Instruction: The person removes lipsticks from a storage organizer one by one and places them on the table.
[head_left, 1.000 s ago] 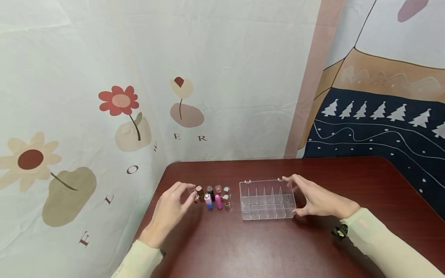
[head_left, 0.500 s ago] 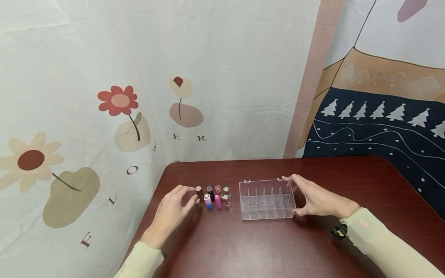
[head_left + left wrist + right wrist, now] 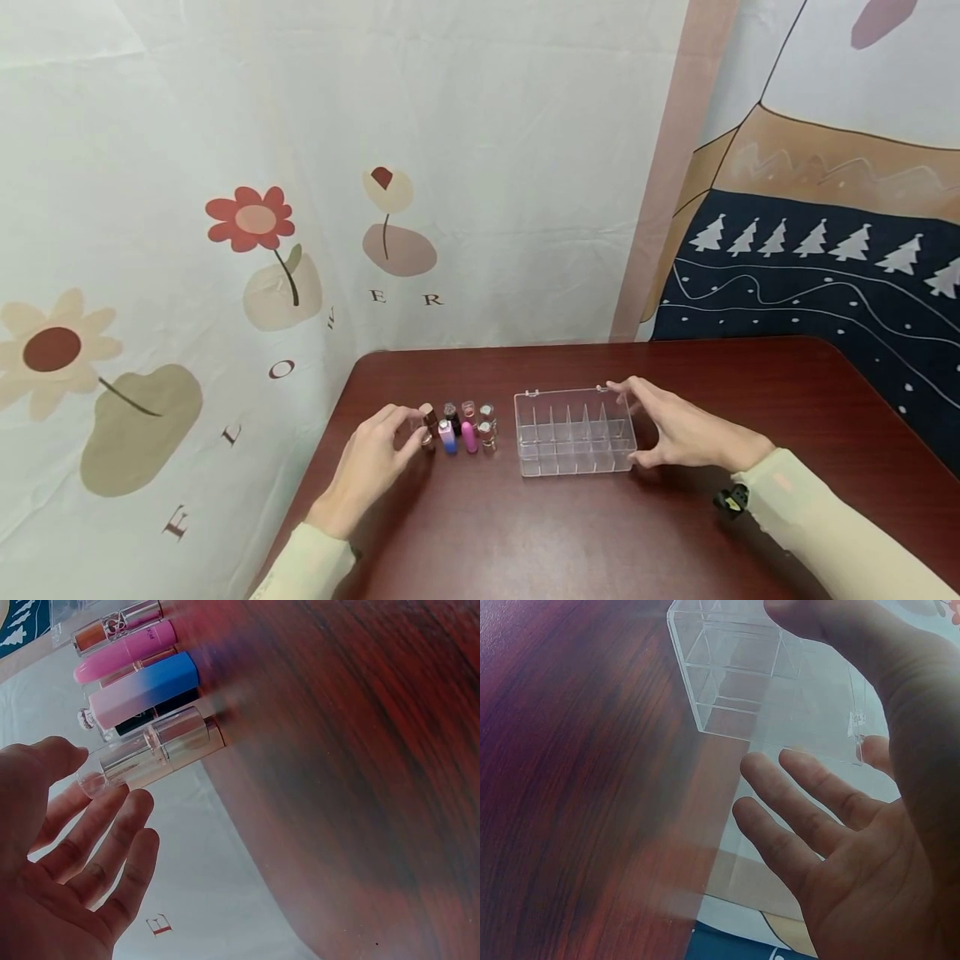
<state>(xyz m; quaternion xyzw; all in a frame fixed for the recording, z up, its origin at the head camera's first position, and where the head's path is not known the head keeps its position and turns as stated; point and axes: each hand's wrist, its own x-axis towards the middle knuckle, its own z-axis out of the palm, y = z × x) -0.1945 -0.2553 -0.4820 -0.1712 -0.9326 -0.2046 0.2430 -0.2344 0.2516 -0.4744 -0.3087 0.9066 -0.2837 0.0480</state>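
Observation:
My left hand point(image 3: 372, 458) is at the left end of a small group of upright lipstick tubes. Thumb and index finger are around the clear cap of the end lipstick tube point(image 3: 161, 750), the other fingers spread. Beside that tube stand a lavender-to-blue tube point(image 3: 146, 690) and a bright pink one point(image 3: 127, 651). A brown tube point(image 3: 428, 417) and a black tube point(image 3: 452, 418) are behind. To the right sits a clear compartment box point(image 3: 576, 446). My right hand point(image 3: 686, 429) holds its right side, thumb at the front corner and index finger by the rear hinge.
The dark red-brown table point(image 3: 510, 533) lies under everything. A white cloth with printed flowers point(image 3: 510, 208) hangs along its back and left edges. A navy cloth with tree shapes point(image 3: 810, 275) hangs at the right. A strip of table separates the tubes from the box.
My left hand has shifted slightly right, and the clear-capped lipstick tube now stands closer to the lavender-to-blue one. The right hand and the box have stayed in place.

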